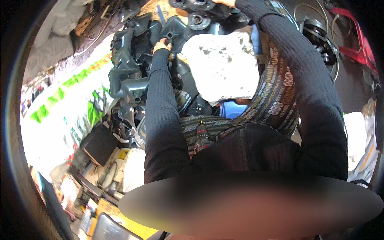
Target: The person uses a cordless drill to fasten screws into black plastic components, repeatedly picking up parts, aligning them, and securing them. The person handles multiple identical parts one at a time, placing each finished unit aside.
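Left hand [161, 45] closed around black plastic fitting [169, 36].

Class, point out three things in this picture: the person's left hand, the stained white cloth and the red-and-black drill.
left hand [161, 45], head view, knuckles.
white cloth [222, 68], head view, middle.
drill [202, 137], head view, body.

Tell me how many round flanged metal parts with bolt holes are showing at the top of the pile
3. One round flange sits just above the white stained cloth; another lies at the top edge beside the right hand; a third is left of it. More may be hidden.
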Motion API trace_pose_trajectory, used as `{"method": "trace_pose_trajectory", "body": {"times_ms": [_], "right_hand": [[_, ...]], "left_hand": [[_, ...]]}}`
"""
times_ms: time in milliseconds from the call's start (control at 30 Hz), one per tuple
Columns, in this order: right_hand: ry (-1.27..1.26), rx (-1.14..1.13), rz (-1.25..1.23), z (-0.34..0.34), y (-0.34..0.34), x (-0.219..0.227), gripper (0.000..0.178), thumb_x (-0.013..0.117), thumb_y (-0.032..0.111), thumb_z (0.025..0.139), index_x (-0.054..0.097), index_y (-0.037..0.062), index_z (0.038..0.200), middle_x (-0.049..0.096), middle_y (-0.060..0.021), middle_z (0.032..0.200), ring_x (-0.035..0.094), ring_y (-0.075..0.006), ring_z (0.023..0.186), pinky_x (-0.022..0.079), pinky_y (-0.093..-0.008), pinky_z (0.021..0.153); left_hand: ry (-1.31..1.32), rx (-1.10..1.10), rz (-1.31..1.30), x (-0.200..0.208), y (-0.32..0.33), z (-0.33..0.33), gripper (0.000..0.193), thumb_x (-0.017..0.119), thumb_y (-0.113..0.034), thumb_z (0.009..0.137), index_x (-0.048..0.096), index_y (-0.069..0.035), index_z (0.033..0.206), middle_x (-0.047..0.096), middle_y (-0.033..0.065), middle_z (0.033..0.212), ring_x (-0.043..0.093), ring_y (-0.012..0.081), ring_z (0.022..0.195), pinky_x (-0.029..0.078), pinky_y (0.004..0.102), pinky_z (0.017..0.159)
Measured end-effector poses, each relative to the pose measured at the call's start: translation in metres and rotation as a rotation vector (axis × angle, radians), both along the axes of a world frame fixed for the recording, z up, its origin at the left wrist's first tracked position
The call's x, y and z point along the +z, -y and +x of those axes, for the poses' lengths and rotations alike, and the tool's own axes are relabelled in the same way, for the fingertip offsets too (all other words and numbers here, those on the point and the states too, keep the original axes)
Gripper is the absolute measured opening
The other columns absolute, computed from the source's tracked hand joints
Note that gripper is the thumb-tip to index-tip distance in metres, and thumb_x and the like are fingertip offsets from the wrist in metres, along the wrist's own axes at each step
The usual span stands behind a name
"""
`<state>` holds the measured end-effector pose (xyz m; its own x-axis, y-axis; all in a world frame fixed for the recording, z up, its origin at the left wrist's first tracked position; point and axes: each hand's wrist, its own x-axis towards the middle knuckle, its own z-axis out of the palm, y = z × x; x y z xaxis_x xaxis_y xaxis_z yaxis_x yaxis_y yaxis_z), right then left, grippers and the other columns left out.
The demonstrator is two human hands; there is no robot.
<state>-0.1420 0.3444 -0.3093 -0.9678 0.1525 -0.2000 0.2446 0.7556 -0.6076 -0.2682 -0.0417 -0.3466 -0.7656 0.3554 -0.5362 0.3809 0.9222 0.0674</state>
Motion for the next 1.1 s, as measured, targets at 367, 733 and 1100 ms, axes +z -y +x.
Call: {"method": "trace_pose_trajectory", "body": {"times_ms": [367, 733, 1100], "right_hand": [[-0.137, -0.021, 0.073, 0.005, 0.012, -0.025, 0.038, 0.058, 0.036, 0.079, 0.064, 0.0045, 0.099, 0.064, -0.0200, 0.095, 0.061, -0.0351, 0.091, 0.048, -0.0417, 0.082], [0.042, -0.597, -0.024, 0.109, 0.041, -0.057, 0.033, 0.061, 0.027, 0.077, 0.061, 0.0083, 0.105, 0.065, -0.0193, 0.095, 0.062, -0.0345, 0.091, 0.049, -0.0423, 0.081], [0.379, -0.647, -0.060, 0.204, 0.053, -0.231, 0.036, 0.064, 0.017, 0.076, 0.058, 0.0121, 0.112, 0.065, -0.0186, 0.094, 0.063, -0.0339, 0.090, 0.051, -0.0429, 0.081]], "left_hand": [[-0.145, -0.054, -0.097, -0.061, -0.029, 0.002, 0.043, 0.065, -0.035, 0.078, 0.059, -0.011, 0.114, 0.059, 0.0211, 0.111, 0.058, 0.0361, 0.103, 0.047, 0.0426, 0.087], [-0.326, -0.139, 0.222, 0.054, 0.041, -0.043, 0.043, 0.070, -0.043, 0.074, 0.066, -0.008, 0.099, 0.063, 0.0133, 0.084, 0.062, 0.0292, 0.079, 0.049, 0.0390, 0.074], [0.218, 0.506, 0.992, 0.254, 0.066, 0.075, 0.018, 0.061, -0.003, 0.085, 0.059, 0.000, 0.103, 0.061, 0.0050, 0.085, 0.057, 0.0110, 0.070, 0.050, 0.0257, 0.059]]}}
